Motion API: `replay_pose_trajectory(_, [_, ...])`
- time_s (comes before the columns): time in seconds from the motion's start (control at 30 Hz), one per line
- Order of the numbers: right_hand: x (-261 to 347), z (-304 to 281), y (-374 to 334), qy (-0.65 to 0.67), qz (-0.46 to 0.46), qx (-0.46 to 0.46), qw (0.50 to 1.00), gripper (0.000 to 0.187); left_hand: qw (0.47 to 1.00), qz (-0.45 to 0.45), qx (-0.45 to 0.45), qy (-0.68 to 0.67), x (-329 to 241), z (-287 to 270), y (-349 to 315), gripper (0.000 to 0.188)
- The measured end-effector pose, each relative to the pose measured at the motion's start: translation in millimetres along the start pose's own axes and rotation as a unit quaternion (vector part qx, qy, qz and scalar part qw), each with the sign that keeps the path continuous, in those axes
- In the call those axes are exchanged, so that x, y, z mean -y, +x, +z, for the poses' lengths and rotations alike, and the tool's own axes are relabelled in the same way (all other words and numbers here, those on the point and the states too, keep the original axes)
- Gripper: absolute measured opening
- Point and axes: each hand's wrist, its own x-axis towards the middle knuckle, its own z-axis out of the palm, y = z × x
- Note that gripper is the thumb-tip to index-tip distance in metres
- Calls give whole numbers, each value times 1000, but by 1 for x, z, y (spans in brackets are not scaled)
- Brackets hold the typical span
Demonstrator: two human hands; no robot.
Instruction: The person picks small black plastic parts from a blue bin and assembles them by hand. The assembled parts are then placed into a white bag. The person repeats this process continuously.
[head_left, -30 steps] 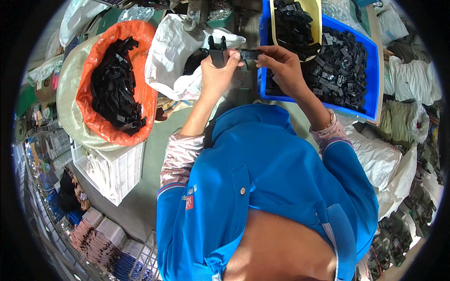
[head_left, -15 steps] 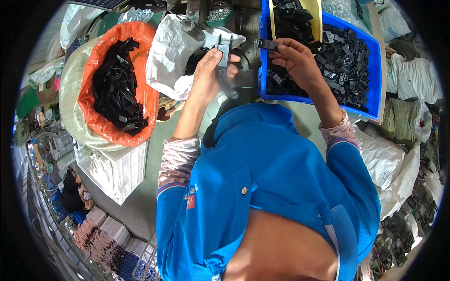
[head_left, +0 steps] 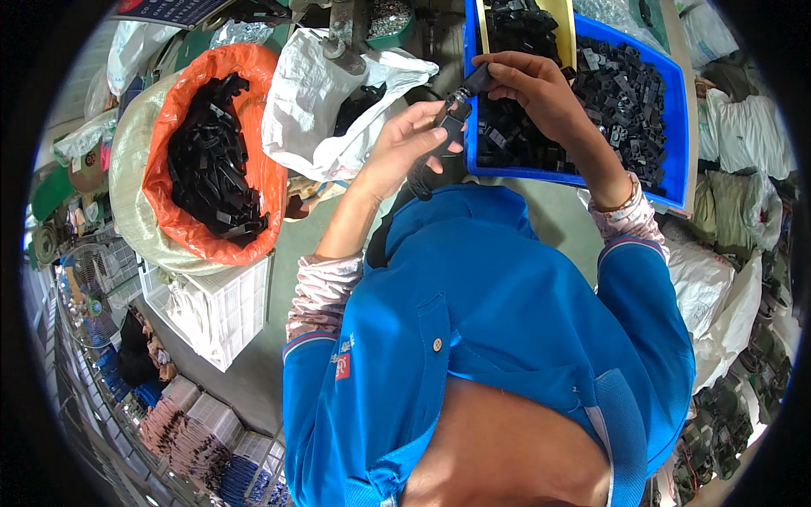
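My left hand (head_left: 407,145) grips a long black plastic part (head_left: 438,145) in front of my chest. My right hand (head_left: 532,89) pinches a small black piece (head_left: 473,82) and holds it against the top end of that part. Both hands meet just over the near left corner of a blue bin (head_left: 677,127) filled with small black plastic pieces (head_left: 621,93). A yellow divider (head_left: 571,34) stands in the bin behind my right hand.
An orange-lined sack (head_left: 177,93) full of long black parts (head_left: 207,169) sits at the left. A white plastic bag (head_left: 317,101) lies between sack and bin. A white crate (head_left: 224,308) stands below the sack, and white sacks (head_left: 718,287) pile at the right.
My right hand picked a small piece from the blue bin and brought it back to the long part. My left hand moved the long part right, toward the bin.
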Motion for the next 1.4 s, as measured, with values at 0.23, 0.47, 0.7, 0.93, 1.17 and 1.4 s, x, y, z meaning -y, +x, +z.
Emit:
replay_pose_trajectory(0.23, [-3,-4,-3,-80,-6,27,996,32,999,-22,11,-24,1,5,-1,36])
replay_pose_trajectory(0.47, [-5,-9,-2,-106,-13,49,993,34,998,-44,6,-34,6,10,1,37])
replay_pose_trajectory(0.7, [-9,-10,-1,-108,-24,44,993,35,997,-54,13,-53,4,14,5,35])
replay_pose_trajectory(0.93, [-13,-10,-2,-123,-13,48,991,35,997,-59,2,-50,11,13,11,37])
replay_pose_trajectory(1.17, [-21,-9,-3,-106,-11,20,994,33,996,-57,-11,-64,15,13,17,34])
replay_pose_trajectory(1.4, [-23,-4,-15,-108,-6,-5,994,26,996,-74,2,-46,14,17,23,31])
